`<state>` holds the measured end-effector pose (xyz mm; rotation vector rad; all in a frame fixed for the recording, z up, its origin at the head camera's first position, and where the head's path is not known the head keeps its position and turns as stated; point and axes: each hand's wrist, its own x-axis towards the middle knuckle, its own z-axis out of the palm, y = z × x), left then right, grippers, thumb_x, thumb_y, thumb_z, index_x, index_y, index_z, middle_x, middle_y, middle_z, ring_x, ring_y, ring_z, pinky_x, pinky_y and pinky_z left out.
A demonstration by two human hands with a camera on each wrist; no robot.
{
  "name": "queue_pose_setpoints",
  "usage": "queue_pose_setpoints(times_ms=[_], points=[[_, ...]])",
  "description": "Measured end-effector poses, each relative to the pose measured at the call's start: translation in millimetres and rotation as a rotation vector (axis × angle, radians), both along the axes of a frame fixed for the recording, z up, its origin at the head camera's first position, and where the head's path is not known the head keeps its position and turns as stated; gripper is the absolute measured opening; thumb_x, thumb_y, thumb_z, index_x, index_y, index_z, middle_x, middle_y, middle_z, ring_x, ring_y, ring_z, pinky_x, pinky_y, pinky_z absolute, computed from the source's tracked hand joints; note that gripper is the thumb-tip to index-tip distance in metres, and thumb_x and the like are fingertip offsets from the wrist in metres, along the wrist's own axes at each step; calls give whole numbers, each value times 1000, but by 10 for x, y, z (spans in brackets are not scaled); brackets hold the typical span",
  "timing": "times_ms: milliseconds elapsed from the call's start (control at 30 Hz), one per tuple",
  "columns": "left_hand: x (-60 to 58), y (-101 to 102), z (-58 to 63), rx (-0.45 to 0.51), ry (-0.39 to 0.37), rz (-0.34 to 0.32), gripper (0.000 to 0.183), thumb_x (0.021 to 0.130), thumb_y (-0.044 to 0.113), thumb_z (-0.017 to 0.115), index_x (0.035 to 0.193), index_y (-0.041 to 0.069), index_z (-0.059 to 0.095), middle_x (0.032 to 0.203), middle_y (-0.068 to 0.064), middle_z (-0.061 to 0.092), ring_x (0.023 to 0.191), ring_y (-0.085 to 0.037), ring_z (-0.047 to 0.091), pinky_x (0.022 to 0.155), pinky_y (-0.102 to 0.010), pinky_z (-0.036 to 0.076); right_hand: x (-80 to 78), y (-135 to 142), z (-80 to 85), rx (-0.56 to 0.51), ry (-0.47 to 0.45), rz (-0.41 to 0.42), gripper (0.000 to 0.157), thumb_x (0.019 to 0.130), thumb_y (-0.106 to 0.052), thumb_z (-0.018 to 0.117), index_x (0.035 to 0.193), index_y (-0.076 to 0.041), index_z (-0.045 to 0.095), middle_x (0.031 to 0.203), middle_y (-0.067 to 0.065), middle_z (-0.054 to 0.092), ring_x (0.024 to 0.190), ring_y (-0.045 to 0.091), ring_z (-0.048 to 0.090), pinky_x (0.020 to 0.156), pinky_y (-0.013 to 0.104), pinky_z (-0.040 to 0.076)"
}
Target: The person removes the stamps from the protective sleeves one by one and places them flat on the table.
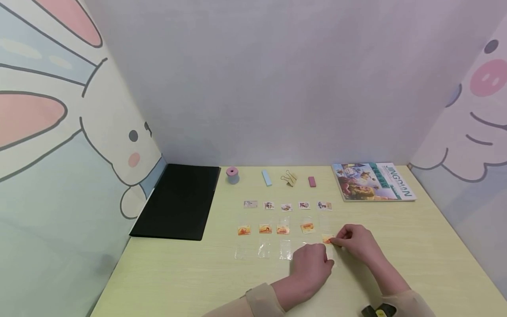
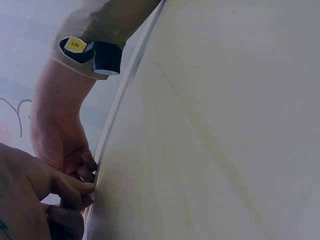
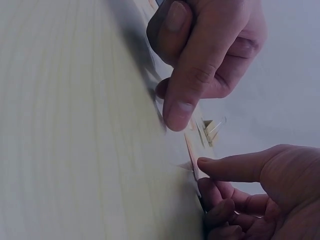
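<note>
My right hand (image 1: pixel 358 242) pinches a small orange stamp-like card (image 1: pixel 327 238) by its right edge between thumb and finger, low over the table. Just left of it, my left hand (image 1: pixel 310 266) has curled fingers at a small clear plastic bag (image 3: pixel 176 152), its fingertips right at the bag in the right wrist view. The card's orange edge (image 3: pixel 189 147) lies close to that bag. Several similar orange cards (image 1: pixel 265 229) form a row to the left, with clear bags (image 1: pixel 285 249) laid out nearer me. My left hand hides part of this bag row.
Farther back runs a row of small pale printed cards (image 1: pixel 304 205). Behind them are a thread spool (image 1: pixel 233 176), a blue strip (image 1: pixel 266 178), a gold binder clip (image 1: pixel 290 178) and a pink eraser-like block (image 1: pixel 312 182). A black folder (image 1: pixel 178 202) lies left, a magazine (image 1: pixel 372 182) right.
</note>
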<state>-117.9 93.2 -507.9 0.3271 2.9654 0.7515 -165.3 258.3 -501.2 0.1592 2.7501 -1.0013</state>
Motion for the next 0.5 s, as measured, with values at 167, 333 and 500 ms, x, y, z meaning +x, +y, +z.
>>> queue_pose_setpoints(times_ms=[167, 333, 500], points=[[-6, 7, -14, 0, 10, 2, 29, 79, 40, 70, 59, 26, 53, 51, 17, 44, 47, -3, 41, 47, -24, 32, -1, 13, 4, -13, -1, -1, 29, 74, -36, 77, 77, -10, 63, 67, 1, 57, 60, 16, 48, 52, 27, 39], [-14, -21, -7, 12, 31, 5, 30, 79, 41, 69, 59, 27, 52, 50, 17, 43, 47, -3, 40, 47, -24, 31, -4, 25, -8, -7, 4, 5, 29, 76, -38, 75, 76, -11, 63, 65, 1, 58, 58, 15, 49, 52, 28, 39], [-142, -193, 58, 130, 98, 19, 29, 82, 38, 67, 59, 27, 53, 50, 19, 42, 47, -2, 40, 49, -21, 32, -14, 16, 4, -16, -24, 25, 31, 83, -42, 67, 78, -11, 64, 68, 2, 60, 58, 16, 49, 52, 28, 39]])
